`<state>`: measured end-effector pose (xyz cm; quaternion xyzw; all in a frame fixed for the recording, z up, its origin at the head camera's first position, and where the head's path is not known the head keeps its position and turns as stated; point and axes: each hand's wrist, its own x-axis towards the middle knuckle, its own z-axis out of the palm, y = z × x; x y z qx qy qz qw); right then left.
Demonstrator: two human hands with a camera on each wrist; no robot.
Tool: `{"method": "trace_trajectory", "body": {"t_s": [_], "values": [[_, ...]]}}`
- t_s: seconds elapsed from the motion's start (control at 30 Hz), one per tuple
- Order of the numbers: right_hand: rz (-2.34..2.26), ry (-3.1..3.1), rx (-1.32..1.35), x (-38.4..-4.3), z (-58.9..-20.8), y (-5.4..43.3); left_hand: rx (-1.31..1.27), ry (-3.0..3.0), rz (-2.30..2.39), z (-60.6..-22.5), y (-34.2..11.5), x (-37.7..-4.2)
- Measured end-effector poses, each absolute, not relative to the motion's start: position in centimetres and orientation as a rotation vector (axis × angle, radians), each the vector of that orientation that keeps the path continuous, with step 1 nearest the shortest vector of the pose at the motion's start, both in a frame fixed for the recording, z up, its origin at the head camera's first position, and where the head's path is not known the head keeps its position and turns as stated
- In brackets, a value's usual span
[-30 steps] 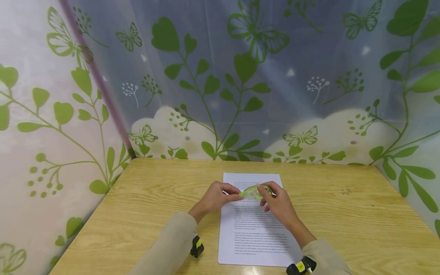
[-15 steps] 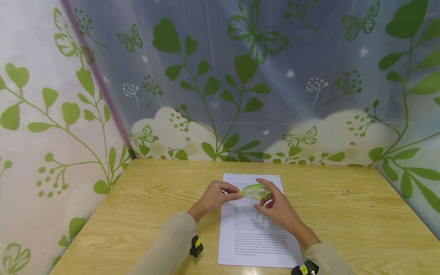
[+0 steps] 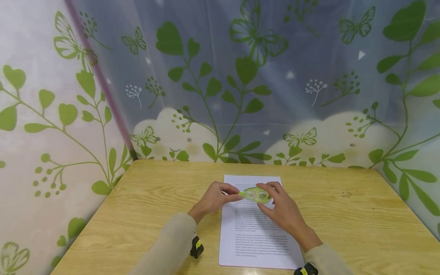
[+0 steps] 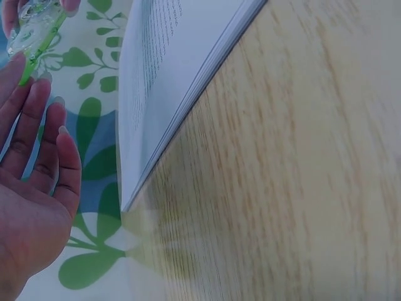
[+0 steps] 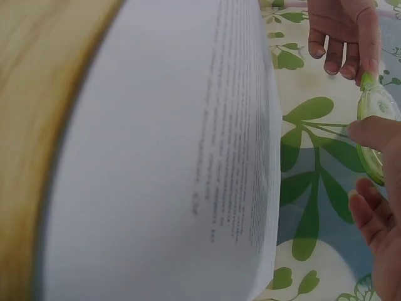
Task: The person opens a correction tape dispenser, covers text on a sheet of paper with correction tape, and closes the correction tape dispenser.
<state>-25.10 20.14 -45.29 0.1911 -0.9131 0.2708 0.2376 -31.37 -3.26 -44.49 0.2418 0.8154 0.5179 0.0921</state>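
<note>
A see-through green correction tape [image 3: 255, 194] is held level above a stack of printed paper [image 3: 259, 248]. Its narrow green tip points left, and my left hand [image 3: 215, 198] pinches that end between thumb and fingers. My right hand [image 3: 285, 210] holds the wide end, thumb on the near edge and fingers on the far edge. In the left wrist view, the left palm [image 4: 31, 207] faces the camera, with the correction tape [image 4: 36, 31] at the top left. The right wrist view has the correction tape [image 5: 371, 147] between both hands, partly covered by a right-hand finger.
The paper lies on a wood-grain table [image 3: 165, 183]. A curtain [image 3: 206, 76] printed with leaves and butterflies hangs behind the table and along its sides. Each wrist wears a black strap with a camera [image 3: 197, 247].
The right fingers have loosened, spread and closed again round the wide end of the correction tape, whose flat side now shows more. The left hand keeps its pinch on the tip.
</note>
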Motion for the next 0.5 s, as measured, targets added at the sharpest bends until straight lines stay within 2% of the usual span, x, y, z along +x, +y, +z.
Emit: {"method": "trace_trajectory", "body": {"t_s": [0.27, 0.5], "values": [[0.594, -2.371, 0.638, -25.44, -45.56, 20.41, 0.757, 2.420, 1.541, -44.83, -3.33, -31.61], [0.677, -2.349, 0.557, -25.28, -45.75, 20.51, 0.765, 2.379, 1.584, -44.90, -3.61, -31.58]]}}
